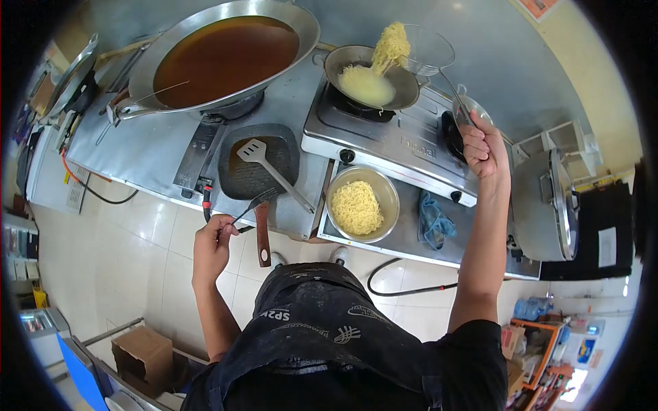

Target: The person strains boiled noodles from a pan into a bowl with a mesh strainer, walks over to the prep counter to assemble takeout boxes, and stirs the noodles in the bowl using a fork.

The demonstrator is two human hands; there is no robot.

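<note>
My right hand (483,145) is closed round the handle of a wire strainer (428,51), raised over the right part of the wok (332,65). Yellow noodles (392,46) hang at the strainer's left side, trailing down into pale liquid in the wok. In my left hand (218,236), low in front of the counter, is a dark fork (262,197), its tines pointing toward the square pan (259,179). A grey slotted spatula (277,172) rests across that pan. More noodles (356,207) fill a steel bowl (391,205) below the stove.
A large wok of brown liquid (226,61) occupies the back left. The two-burner stove (411,140) stands under the smaller wok. A blue cloth (435,220) lies right of the bowl, and a big lidded pot (541,202) is at the far right.
</note>
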